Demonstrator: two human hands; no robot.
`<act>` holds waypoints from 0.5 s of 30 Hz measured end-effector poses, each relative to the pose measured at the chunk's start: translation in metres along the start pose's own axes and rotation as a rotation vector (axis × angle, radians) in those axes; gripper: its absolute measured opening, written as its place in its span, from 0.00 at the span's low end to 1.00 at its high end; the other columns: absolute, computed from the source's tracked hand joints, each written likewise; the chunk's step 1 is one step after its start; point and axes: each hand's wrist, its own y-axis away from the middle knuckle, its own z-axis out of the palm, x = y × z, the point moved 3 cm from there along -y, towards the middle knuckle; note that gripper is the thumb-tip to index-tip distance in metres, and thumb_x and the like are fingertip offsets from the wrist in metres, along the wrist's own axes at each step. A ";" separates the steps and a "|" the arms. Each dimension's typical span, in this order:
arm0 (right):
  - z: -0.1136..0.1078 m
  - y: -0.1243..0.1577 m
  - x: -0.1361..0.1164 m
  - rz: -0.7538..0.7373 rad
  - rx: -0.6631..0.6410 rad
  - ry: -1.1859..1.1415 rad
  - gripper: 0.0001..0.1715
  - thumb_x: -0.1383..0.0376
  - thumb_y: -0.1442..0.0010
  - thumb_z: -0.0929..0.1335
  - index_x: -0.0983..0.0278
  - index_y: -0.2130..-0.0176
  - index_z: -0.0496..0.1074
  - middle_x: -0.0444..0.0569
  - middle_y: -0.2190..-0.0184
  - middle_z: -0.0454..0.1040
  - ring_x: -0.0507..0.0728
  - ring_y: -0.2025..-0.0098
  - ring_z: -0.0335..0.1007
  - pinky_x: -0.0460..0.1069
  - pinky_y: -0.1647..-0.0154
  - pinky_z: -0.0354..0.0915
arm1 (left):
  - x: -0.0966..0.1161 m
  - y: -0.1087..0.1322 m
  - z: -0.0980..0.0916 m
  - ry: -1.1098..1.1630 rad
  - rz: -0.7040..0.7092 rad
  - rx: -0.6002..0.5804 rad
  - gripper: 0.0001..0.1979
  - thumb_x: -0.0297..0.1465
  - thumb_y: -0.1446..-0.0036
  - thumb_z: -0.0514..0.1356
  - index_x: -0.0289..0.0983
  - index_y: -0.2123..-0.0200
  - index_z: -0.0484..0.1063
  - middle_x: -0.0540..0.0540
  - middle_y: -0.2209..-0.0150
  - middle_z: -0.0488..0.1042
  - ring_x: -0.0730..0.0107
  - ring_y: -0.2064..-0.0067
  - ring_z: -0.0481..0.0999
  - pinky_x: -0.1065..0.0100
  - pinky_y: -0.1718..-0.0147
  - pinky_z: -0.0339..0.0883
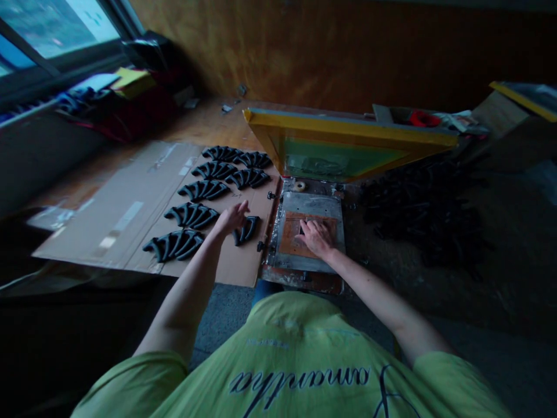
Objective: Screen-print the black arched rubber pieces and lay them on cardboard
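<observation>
My left hand (234,217) hovers over the cardboard sheet (143,191), its fingers apart with nothing in them, just left of a small group of black curved parts (247,230). My right hand (318,237) rests on the brown square (291,238) of the metal plate (304,203). Its fingers are bent near a small dark spot, and whatever may be under them is hidden. Several rows of black curved parts (191,215) lie fanned out on the cardboard. A yellow-edged screen frame (348,145) stands tilted up behind the plate.
A heap of black parts (426,215) lies to the right of the plate. A tape roll (300,186) sits at the plate's back edge. Behind the frame, a box holds a red ring (424,119). Dark clamp knobs (260,246) stick out along the plate's left side.
</observation>
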 end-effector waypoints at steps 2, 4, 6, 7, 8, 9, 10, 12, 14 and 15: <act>0.003 -0.001 -0.006 0.008 0.001 -0.007 0.31 0.52 0.35 0.69 0.67 0.40 0.68 0.61 0.50 0.74 0.63 0.48 0.66 0.55 0.48 0.63 | 0.046 -0.005 0.019 0.087 0.080 -0.006 0.25 0.52 0.37 0.55 0.36 0.54 0.75 0.50 0.80 0.69 0.75 0.82 0.66 0.75 0.81 0.59; 0.002 0.000 -0.006 -0.014 -0.004 -0.041 0.29 0.51 0.35 0.69 0.67 0.42 0.71 0.60 0.51 0.74 0.63 0.48 0.67 0.56 0.47 0.63 | 0.097 -0.004 0.037 0.288 0.208 0.012 0.30 0.54 0.35 0.49 0.39 0.44 0.70 0.48 0.76 0.73 0.74 0.79 0.70 0.73 0.78 0.64; -0.004 0.003 0.007 -0.040 -0.002 -0.113 0.25 0.53 0.34 0.68 0.66 0.45 0.73 0.58 0.53 0.74 0.62 0.49 0.68 0.55 0.46 0.63 | 0.139 0.002 0.052 0.410 0.255 -0.015 0.32 0.56 0.35 0.45 0.40 0.41 0.68 0.47 0.73 0.74 0.74 0.78 0.71 0.73 0.77 0.65; -0.008 0.005 0.019 -0.027 0.013 -0.156 0.23 0.54 0.33 0.66 0.65 0.46 0.74 0.57 0.53 0.74 0.61 0.50 0.69 0.54 0.47 0.64 | 0.153 0.007 0.056 0.443 0.261 -0.028 0.33 0.56 0.34 0.44 0.39 0.42 0.68 0.46 0.73 0.74 0.75 0.78 0.71 0.73 0.77 0.65; -0.013 0.007 0.036 0.014 0.042 -0.198 0.21 0.56 0.32 0.65 0.65 0.47 0.75 0.57 0.53 0.75 0.60 0.51 0.70 0.53 0.48 0.64 | 0.161 0.013 0.058 0.459 0.260 -0.041 0.33 0.55 0.34 0.43 0.39 0.43 0.68 0.46 0.73 0.74 0.75 0.78 0.71 0.73 0.77 0.65; -0.019 0.009 0.057 0.085 0.083 -0.237 0.20 0.58 0.31 0.63 0.65 0.47 0.76 0.57 0.53 0.75 0.60 0.52 0.71 0.53 0.49 0.65 | 0.163 0.019 0.058 0.462 0.258 -0.051 0.32 0.55 0.33 0.44 0.38 0.44 0.69 0.46 0.72 0.73 0.75 0.77 0.71 0.74 0.77 0.64; -0.026 0.012 0.081 0.180 0.143 -0.270 0.20 0.59 0.31 0.62 0.66 0.48 0.76 0.57 0.55 0.76 0.60 0.53 0.72 0.53 0.49 0.66 | 0.160 0.027 0.056 0.455 0.254 -0.059 0.31 0.54 0.33 0.45 0.37 0.45 0.70 0.46 0.72 0.73 0.75 0.77 0.71 0.73 0.77 0.65; -0.042 0.017 0.129 0.370 0.278 -0.313 0.21 0.61 0.32 0.60 0.66 0.50 0.77 0.57 0.57 0.77 0.62 0.54 0.72 0.56 0.50 0.68 | 0.140 0.042 0.050 0.423 0.231 -0.071 0.29 0.54 0.35 0.49 0.37 0.49 0.73 0.46 0.72 0.73 0.73 0.76 0.71 0.72 0.78 0.65; -0.059 0.017 0.162 0.489 0.386 -0.330 0.23 0.62 0.32 0.58 0.66 0.49 0.75 0.57 0.57 0.77 0.63 0.54 0.72 0.60 0.50 0.68 | 0.108 0.059 0.047 0.370 0.158 -0.093 0.27 0.53 0.39 0.55 0.36 0.54 0.76 0.47 0.73 0.73 0.72 0.75 0.71 0.72 0.79 0.63; -0.068 0.013 0.170 0.503 0.428 -0.334 0.24 0.61 0.32 0.57 0.66 0.46 0.74 0.58 0.56 0.76 0.63 0.54 0.72 0.60 0.50 0.68 | 0.090 0.066 0.048 0.339 0.102 -0.113 0.26 0.53 0.41 0.59 0.36 0.56 0.77 0.47 0.74 0.72 0.72 0.76 0.70 0.72 0.80 0.61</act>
